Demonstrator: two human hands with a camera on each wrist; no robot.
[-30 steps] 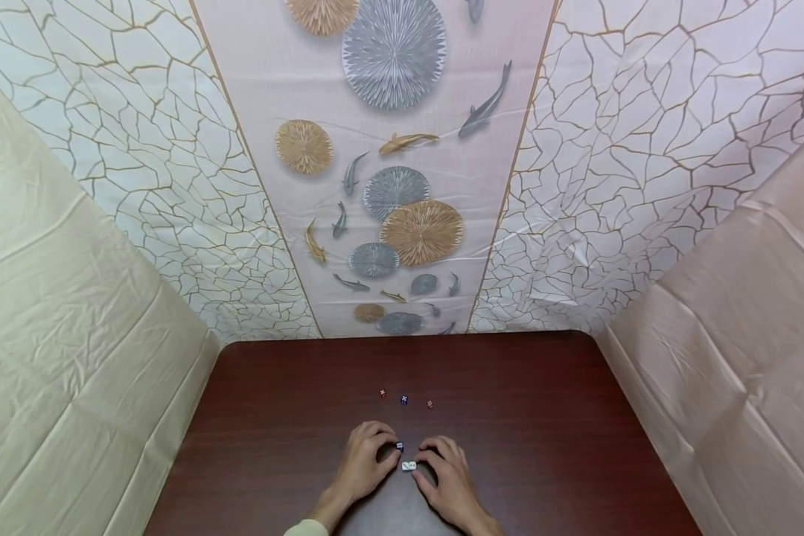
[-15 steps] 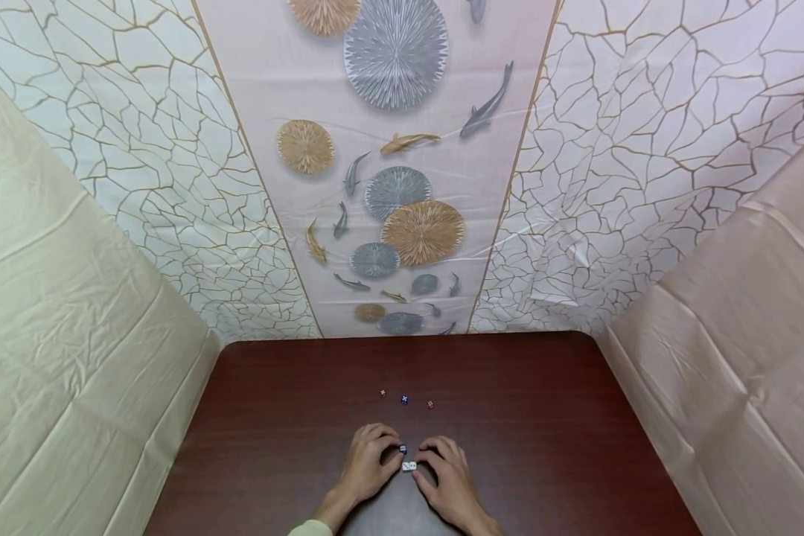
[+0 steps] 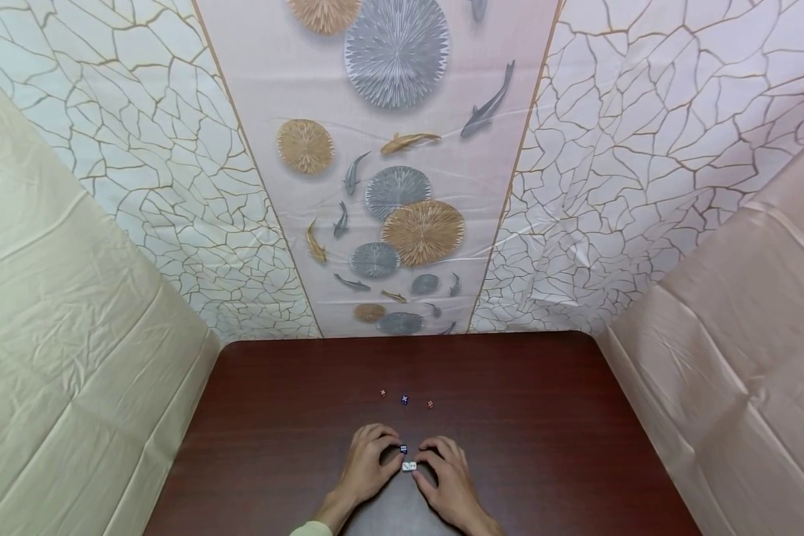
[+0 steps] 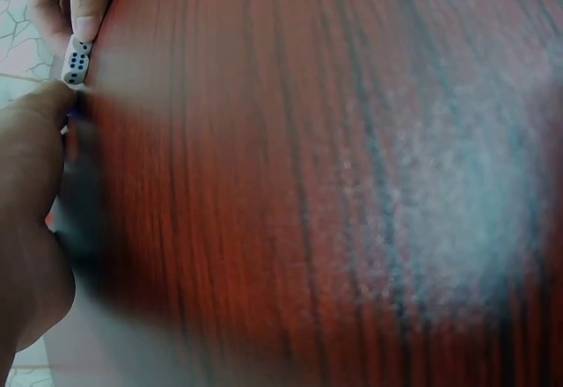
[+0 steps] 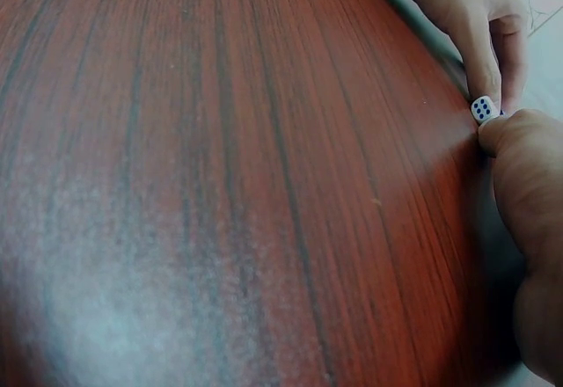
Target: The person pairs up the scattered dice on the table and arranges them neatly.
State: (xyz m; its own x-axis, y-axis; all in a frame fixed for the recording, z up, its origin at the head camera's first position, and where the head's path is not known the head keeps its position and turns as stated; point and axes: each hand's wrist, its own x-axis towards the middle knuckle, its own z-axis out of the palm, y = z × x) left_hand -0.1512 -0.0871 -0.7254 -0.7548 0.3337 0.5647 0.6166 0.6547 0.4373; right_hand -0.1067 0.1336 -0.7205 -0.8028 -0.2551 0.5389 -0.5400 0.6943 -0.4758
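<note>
Two white dice [image 3: 409,467] sit side by side on the counter [image 3: 281,402]. Left hand [image 3: 367,465] pinches a dark blue die [image 3: 403,449] just beyond the white dice, thumb and index nearly together. Right hand [image 3: 447,476], thumb and index curled, seems to grip the white dice's right end; contact is tiny. Farther beyond the white dice: another blue die [image 3: 405,400] between two red dice [image 3: 430,404].

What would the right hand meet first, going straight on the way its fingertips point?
The white dice, which the right hand seems to touch; beyond them, probably the left hand, though depth is unclear.
</note>
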